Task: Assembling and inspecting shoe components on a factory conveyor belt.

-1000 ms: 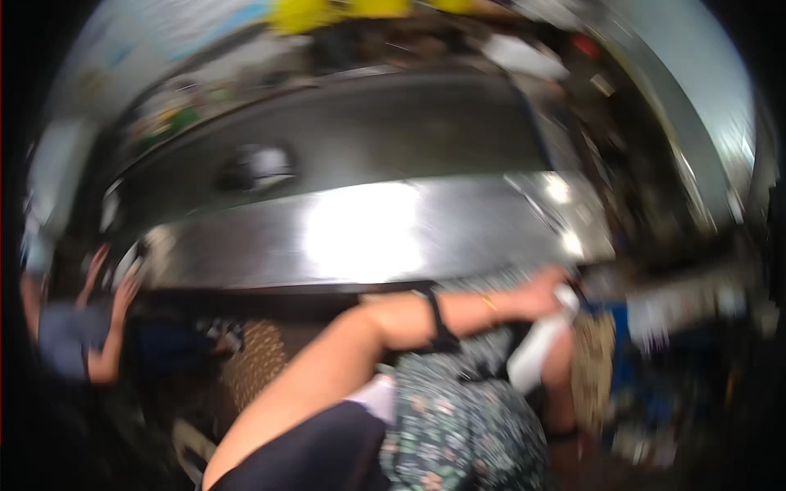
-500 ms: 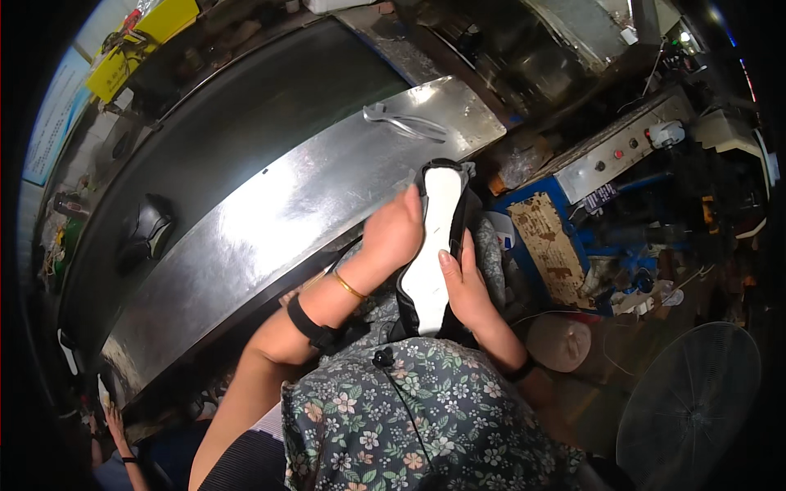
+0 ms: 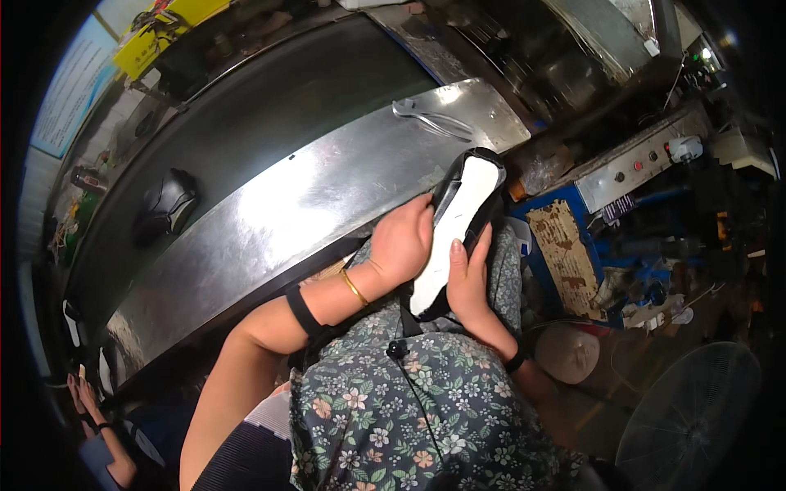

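Observation:
A black shoe upper (image 3: 460, 219) with a long white sole-shaped board facing up is held over my lap, its far end tilted to the right. My left hand (image 3: 401, 239) is closed at its left edge, the fingers curled against the black material and partly hidden. On the right side, my right hand (image 3: 468, 285) grips the shoe, thumb lying on the white board and fingers round the side. Beyond the hands, a pair of metal pincers (image 3: 434, 121) rests on the shiny metal ledge (image 3: 270, 209).
A dark conveyor belt (image 3: 303, 90) runs behind the ledge, carrying a black shoe (image 3: 168, 204) at the left. A blue machine (image 3: 565, 258) and a round fan (image 3: 688, 417) stand at the right. At the lower left, another person's hands (image 3: 84, 397) reach toward pale-soled shoes.
The shoe's far end has swung to the right and its white board has tilted. My left hand has slid back toward me along the edge. The whole view has shifted slightly.

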Available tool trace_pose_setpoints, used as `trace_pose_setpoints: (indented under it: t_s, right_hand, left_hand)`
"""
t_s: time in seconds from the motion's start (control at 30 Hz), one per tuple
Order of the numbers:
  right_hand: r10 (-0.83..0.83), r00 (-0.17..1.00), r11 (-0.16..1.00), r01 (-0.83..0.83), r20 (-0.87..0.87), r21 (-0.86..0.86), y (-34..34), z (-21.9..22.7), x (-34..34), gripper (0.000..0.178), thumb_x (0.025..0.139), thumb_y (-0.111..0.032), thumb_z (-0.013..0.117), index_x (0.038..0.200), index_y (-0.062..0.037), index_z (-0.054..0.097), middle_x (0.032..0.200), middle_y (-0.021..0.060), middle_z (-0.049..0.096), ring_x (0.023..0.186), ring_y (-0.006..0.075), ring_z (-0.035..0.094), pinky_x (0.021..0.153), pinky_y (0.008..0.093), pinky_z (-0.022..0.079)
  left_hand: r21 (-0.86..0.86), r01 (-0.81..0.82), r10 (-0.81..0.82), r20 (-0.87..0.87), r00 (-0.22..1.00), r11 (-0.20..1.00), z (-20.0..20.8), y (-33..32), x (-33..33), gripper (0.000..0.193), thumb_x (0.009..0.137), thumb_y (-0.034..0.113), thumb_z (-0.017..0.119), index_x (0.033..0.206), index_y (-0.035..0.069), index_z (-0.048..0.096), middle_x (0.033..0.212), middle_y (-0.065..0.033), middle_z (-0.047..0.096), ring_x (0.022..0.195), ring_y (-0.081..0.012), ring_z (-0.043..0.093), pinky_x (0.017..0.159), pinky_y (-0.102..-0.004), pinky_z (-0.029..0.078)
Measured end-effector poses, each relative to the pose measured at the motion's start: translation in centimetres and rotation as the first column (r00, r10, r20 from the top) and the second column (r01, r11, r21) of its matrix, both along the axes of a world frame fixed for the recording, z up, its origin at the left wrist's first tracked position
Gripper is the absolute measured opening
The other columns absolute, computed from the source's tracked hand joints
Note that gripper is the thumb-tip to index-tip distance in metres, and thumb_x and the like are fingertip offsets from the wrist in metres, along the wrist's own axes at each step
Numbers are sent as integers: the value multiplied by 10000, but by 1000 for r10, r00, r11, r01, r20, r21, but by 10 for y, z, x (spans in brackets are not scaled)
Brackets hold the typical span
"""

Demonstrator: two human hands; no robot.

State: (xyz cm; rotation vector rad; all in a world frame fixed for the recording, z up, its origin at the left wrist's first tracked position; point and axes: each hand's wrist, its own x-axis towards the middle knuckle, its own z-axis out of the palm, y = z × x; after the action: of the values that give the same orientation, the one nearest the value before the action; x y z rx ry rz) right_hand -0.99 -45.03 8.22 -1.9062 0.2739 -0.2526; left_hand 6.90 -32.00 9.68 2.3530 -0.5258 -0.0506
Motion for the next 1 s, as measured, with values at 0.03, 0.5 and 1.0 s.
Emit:
trace_pose_setpoints:
  t_s: [0.03,0.5,1.0]
  right_hand:
    - [32,999,998,-33,25,46,-3,1,6,707,996,-254,482,1476,75,81,1388,321,395,1243,388,470,1007,392,399]
    - [257,966,857,-221,-14,467,-67,28,42,599,1050,-336,316,1499,29,161,1419,165,437,1254,274,485,1063,369,367]
    - [444,896,754,-389,26,529,-55,73,94,397,1012,-118,327,1384,11,375,1366,149,454,1274,213,425,1087,353,304]
  left_hand:
    - [-389,-89,59,-89,994,917,-24,-4,4,432,1037,340,334,1208,-7,528,1074,-202,633,986,-272,617,913,-372,462]
    - [-790,-125,-513,-501,697,601,16,-34,76,443,989,452,487,1232,90,563,1102,-30,606,1030,-115,548,914,-269,446]
    - [-761,2,-527,-448,722,648,17,-27,82,399,981,319,539,1307,90,533,1271,-79,566,1215,-171,481,1037,-297,366]
